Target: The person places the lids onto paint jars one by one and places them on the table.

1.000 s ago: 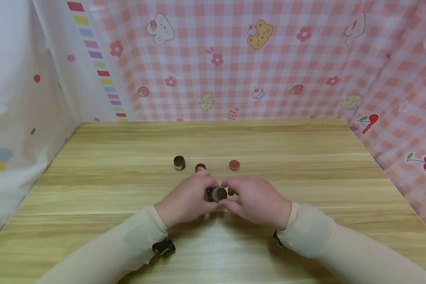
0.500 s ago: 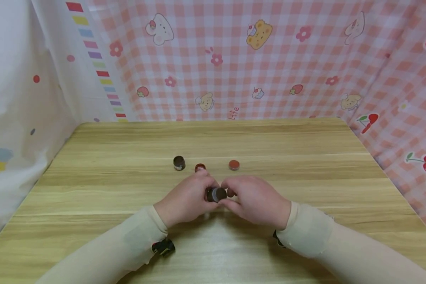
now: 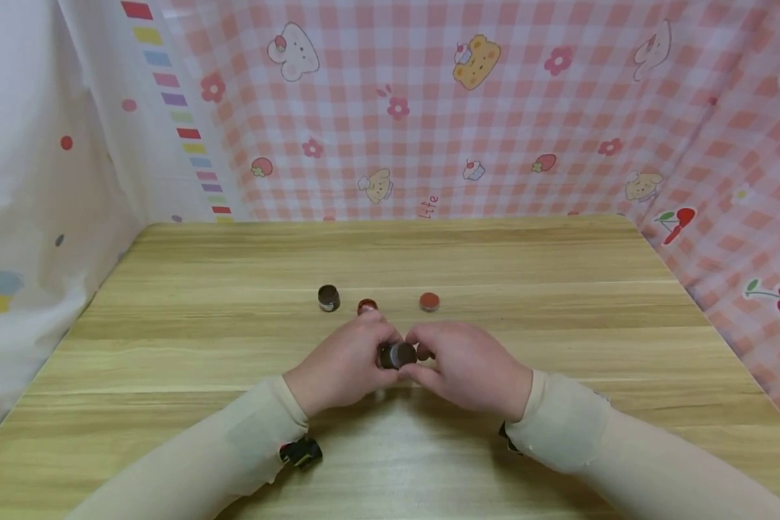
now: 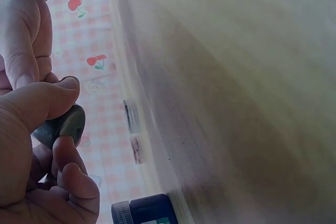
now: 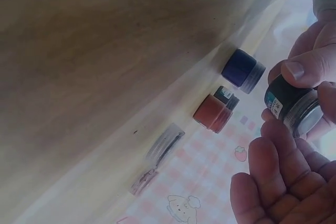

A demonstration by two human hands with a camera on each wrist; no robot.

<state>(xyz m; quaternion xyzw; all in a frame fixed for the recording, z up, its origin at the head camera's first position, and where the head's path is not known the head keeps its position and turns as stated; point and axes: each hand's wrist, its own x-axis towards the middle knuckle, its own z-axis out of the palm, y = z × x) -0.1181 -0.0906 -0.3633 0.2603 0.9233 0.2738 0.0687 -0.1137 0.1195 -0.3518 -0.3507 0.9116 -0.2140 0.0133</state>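
Observation:
My left hand (image 3: 347, 361) grips a small dark jar (image 3: 390, 356) with a label, in front of the body at the table's middle. Tilted on its side, the jar points its grey-rimmed round end (image 3: 404, 354) to the right. My right hand (image 3: 471, 365) meets that end, thumb below and index finger above, seemingly pinching it; its other fingers (image 5: 265, 158) are spread loosely beneath in the right wrist view. In the left wrist view the left thumb (image 4: 50, 100) presses on the jar (image 4: 65, 127). Whether this end is a lid cannot be made out.
Beyond the hands stand another dark jar (image 3: 328, 298) and a red jar (image 3: 367, 306), the latter partly hidden by the left hand. A flat red disc (image 3: 429, 302) lies to their right on the wooden table (image 3: 526, 267). Printed cloth (image 3: 364, 108) encloses the far side.

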